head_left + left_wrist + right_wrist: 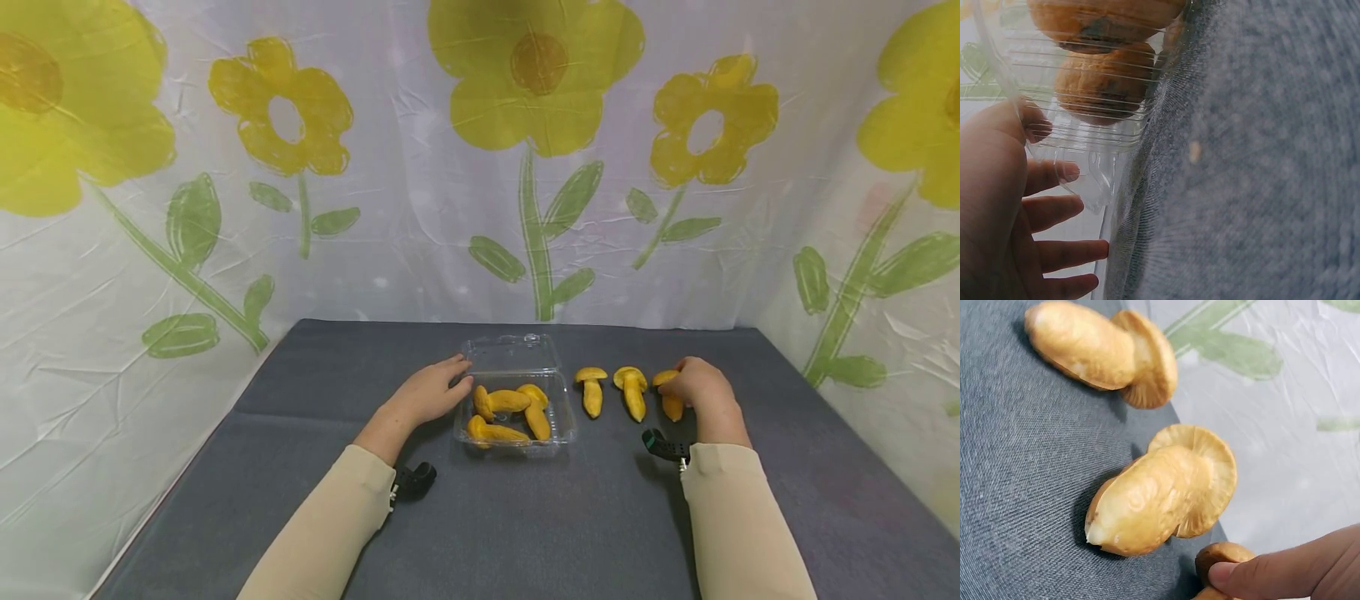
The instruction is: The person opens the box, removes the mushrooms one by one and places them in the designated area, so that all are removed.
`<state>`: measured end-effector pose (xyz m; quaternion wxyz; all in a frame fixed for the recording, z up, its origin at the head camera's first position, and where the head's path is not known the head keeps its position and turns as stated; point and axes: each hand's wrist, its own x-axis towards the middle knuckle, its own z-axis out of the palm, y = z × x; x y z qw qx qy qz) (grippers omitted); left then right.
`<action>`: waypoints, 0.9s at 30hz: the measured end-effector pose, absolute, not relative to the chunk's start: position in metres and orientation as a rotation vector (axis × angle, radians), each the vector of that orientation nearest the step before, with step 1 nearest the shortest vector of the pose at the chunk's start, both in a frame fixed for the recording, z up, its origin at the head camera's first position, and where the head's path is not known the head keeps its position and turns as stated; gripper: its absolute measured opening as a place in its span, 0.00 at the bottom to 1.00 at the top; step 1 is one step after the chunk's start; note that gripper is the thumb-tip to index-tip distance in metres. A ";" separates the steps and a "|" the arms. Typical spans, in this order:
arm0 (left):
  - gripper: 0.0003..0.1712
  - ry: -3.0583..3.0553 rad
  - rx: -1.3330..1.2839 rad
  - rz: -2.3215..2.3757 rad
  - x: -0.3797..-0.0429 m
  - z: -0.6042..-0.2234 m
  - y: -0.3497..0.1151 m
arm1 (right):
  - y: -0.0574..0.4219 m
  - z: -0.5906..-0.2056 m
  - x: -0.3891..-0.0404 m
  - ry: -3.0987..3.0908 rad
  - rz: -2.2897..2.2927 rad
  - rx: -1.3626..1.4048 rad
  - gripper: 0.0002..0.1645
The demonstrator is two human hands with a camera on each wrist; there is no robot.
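A clear plastic clamshell box [566,417] stands on the dark cloth with its lid [510,357] tipped back. Several yellow-brown mushrooms [497,433] lie inside. My left hand [426,393] is at the box's left side; in the left wrist view its thumb [1036,122] touches the ribbed wall and the other fingers extend straight. To the right of the box, two mushrooms [592,392] [632,392] lie in a row, caps away from me. At the row's right end, my right hand [701,392] pinches a third mushroom [672,407], with the thumb [1225,575] on its cap.
The dark grey tablecloth [525,525] covers the table up to a white curtain [405,275] printed with yellow flowers, which surrounds the back and both sides. Black wrist straps [414,481] stick out from both cuffs.
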<state>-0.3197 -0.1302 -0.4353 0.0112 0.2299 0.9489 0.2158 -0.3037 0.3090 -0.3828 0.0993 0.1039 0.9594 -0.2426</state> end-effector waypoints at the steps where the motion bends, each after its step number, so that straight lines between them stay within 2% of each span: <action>1: 0.33 2.960 0.716 0.675 -0.320 -0.435 -0.130 | 0.309 -0.383 -0.304 2.832 -0.713 0.308 0.37; 14: 0.33 2.954 0.713 0.686 -0.318 -0.434 -0.131 | 0.291 -0.362 -0.299 2.884 -0.552 0.291 0.48; 27: 0.33 2.956 0.732 0.684 -0.319 -0.435 -0.131 | 0.224 -0.339 -0.288 3.051 -0.558 -0.056 0.43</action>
